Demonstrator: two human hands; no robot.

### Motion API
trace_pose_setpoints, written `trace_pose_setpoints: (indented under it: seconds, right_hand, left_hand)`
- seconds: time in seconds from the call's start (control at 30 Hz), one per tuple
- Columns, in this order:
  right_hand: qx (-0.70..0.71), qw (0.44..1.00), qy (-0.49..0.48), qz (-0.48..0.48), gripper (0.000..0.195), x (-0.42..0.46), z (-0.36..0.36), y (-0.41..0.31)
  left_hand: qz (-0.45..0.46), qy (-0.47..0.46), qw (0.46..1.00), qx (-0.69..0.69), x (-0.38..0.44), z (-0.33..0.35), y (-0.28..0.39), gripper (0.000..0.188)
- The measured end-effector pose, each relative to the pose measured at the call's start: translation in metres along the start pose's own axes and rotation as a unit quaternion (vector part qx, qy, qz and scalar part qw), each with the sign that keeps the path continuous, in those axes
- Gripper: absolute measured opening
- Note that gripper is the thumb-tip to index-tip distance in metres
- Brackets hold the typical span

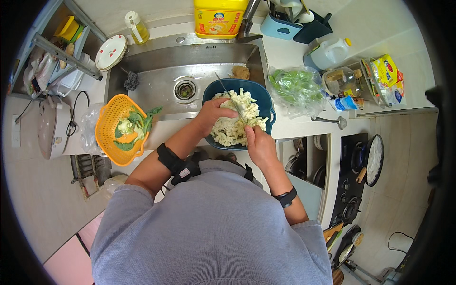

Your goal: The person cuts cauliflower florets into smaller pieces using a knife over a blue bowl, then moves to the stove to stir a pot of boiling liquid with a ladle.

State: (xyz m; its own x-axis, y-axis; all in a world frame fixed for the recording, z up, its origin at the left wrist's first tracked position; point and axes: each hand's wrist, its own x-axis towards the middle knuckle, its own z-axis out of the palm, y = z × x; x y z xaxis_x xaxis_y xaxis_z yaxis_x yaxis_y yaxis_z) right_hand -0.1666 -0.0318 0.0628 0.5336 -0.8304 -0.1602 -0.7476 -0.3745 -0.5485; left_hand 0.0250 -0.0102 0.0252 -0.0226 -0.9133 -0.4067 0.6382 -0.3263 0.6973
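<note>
My right hand grips a kitchen knife at its handle, the blade slanting up and left over a dark blue plastic basin. Many cut cauliflower florets lie in the basin. Over its left side, my left hand pinches a cauliflower piece between thumb and fingers, right against the blade. My fingers and the blade partly hide that piece. The basin sits at the front right of the steel sink, overlapping the counter edge.
An orange colander with cauliflower leaves stands left. Behind the sink are a yellow jug and the faucet. A plastic bag of greens lies right of the basin, near a ladle. Further right is a gas hob.
</note>
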Motion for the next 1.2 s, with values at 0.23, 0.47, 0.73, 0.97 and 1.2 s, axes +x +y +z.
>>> trace_pose_setpoints:
  seconds: [0.23, 0.47, 0.73, 0.97, 1.2]
  right_hand:
    - [0.033, 0.998, 0.03, 0.053, 0.049, 0.006, 0.008, 0.011]
    - [0.325, 0.924, -0.007, 0.201, 0.058, 0.011, 0.008, 0.031]
    - [0.386, 0.896, 0.036, 0.219, 0.057, 0.008, -0.011, 0.038]
    - [0.351, 0.908, 0.019, 0.227, 0.054, -0.004, -0.019, 0.035]
    - [0.353, 0.912, 0.026, 0.209, 0.053, -0.013, -0.021, 0.035]
  left_hand:
    - [0.02, 0.017, 0.999, 0.048, -0.003, 0.008, -0.005, 0.042]
    - [0.004, 0.054, 0.973, 0.223, 0.003, -0.017, -0.018, 0.047]
    - [0.304, 0.122, 0.704, 0.63, 0.036, 0.0, -0.031, 0.041]
    - [0.157, 0.104, 0.616, 0.765, 0.111, 0.011, -0.032, 0.027]
    - [0.126, 0.039, 0.936, 0.327, 0.127, -0.023, -0.025, 0.023]
